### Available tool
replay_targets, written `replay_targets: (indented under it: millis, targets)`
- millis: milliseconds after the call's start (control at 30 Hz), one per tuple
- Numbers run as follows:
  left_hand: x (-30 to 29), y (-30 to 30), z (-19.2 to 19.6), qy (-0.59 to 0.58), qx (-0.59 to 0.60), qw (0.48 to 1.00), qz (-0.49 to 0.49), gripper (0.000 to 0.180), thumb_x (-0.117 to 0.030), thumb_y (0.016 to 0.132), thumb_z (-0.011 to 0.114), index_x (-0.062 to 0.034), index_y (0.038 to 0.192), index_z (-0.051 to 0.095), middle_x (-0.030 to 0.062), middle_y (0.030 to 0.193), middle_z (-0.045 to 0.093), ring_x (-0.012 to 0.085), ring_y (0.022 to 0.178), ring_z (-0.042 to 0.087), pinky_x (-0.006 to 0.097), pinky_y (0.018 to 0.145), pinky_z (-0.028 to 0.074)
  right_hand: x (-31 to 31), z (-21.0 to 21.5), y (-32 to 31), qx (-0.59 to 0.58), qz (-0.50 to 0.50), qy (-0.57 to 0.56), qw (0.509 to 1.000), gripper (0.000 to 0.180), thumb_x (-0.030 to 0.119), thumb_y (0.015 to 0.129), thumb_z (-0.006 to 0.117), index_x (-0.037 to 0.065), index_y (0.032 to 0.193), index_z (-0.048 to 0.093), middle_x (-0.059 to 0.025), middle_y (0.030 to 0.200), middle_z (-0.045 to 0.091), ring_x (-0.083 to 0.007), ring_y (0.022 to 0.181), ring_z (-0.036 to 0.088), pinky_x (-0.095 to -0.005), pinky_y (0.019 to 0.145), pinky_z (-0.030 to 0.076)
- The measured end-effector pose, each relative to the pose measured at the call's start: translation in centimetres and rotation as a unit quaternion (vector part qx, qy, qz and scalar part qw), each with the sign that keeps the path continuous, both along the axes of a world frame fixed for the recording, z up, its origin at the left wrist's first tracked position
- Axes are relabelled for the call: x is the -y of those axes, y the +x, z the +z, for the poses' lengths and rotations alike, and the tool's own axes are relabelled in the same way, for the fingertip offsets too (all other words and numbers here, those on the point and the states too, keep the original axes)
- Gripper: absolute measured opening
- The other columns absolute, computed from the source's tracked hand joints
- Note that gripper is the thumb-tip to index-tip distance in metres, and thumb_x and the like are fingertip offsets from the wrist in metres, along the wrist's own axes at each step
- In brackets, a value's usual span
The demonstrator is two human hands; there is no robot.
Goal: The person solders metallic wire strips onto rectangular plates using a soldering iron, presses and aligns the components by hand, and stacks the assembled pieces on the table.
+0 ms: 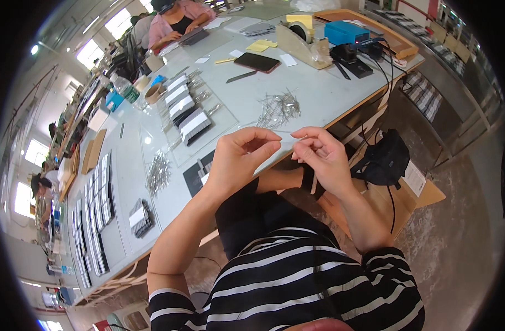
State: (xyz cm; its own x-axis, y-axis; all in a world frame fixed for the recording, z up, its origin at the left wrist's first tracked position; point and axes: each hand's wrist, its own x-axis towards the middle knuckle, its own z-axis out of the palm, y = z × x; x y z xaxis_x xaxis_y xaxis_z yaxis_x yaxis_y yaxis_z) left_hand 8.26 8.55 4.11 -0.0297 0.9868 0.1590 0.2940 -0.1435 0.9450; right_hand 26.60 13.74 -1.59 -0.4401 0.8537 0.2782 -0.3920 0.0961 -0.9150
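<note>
My left hand [241, 160] is closed in a pinch just over the table's near edge, thumb against forefinger. Facing it, my right hand [321, 157] pinches too, its other fingers curled. A faint, thin wire-like piece [285, 132] appears to span the small gap between my fingertips; its ends are hidden. Just beyond my hands lies a loose pile of thin metal pins [280, 107]. A second pin pile [158, 172] rests to the left. Beyond my left hand, bundles of dark strips with white bands [186, 110] stand in a row on a clear sheet.
More banded bundles [98, 198] line the left of the table [230, 102]. Farther off are a black phone [257, 62], a tape dispenser [302, 44], a blue box [346, 33] with cables and a water bottle [125, 88]. Another person [181, 25] works across the table. A black bag [382, 157] is at right.
</note>
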Motion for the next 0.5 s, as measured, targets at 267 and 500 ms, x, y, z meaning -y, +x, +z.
replay_targets:
  millis: [267,500]
  targets:
    - [-15.9,3.0,-0.3,0.125,-0.115,0.985,0.017,0.023,-0.013,0.08,0.076,0.0006,0.098,0.071,0.0119,0.081,0.073,0.0125,0.07,0.066,0.028,0.064,0.052,-13.4,0.4,3.6,0.14,-0.224,0.195,0.945,0.013,0.012,0.091,0.066,0.0,0.096,0.069,-0.0013,0.083,0.068,-0.0071,0.074,0.058,-0.0222,0.07,0.046]
    - [-30.0,5.3,-1.3,0.132,-0.211,0.963,0.106,0.021,-0.026,0.074,0.076,-0.0057,0.079,0.075,0.0127,0.079,0.072,0.0239,0.073,0.07,0.036,0.068,0.054,-28.8,-0.8,3.8,0.213,-0.295,0.174,0.915,0.02,0.019,0.085,0.073,0.002,0.095,0.072,-0.0032,0.079,0.07,-0.0086,0.071,0.061,-0.0259,0.067,0.05]
